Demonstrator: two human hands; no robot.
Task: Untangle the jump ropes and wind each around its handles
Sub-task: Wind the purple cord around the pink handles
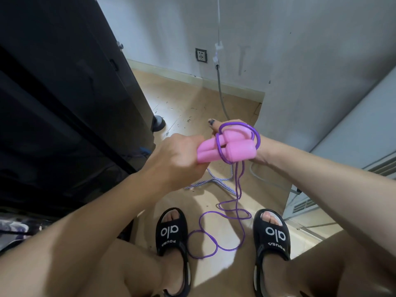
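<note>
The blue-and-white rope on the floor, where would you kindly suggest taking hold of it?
Pinch the blue-and-white rope from above at its bare crossing beyond the slippers, coming from the left: the purple rope trails across its right side.

We see a big black cabinet (64, 93) close on the left, so we cannot reach far that way. A grey wall (310, 61) and a white panel (353, 129) block the right. Between them runs a strip of bare floor (182, 99) up to the far wall. Near us, purple rope (222, 230) loops lie between two black slippers (171, 232), with a striped rope (216, 183) just beyond.
</note>
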